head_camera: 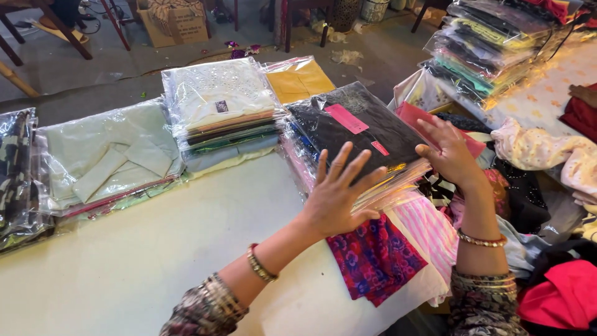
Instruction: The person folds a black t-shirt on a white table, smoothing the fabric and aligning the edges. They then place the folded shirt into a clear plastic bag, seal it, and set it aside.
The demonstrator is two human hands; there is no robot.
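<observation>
Head view. Centre of frame: left hand (pixel 339 193) lies flat, fingers spread, on the near edge of a stack of bagged clothes (pixel 354 134); right hand (pixel 449 152), fingers apart, presses its right side. Neither grips. Top bag holds black cloth with a pink oblong label (pixel 346 118) and a smaller pink tag (pixel 380 148). Stack sits at the white counter (pixel 155 261) edge, squared but not lifted. Left of it: another finished pile (pixel 221 115), white garment topmost. Loose unbagged cloth (pixel 375 256) remains lower right.

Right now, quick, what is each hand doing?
Left hand: open, fingers spread, pressing flat on the black bagged garment.
Right hand: open, resting against that stack's right edge, gripping nothing.
</observation>
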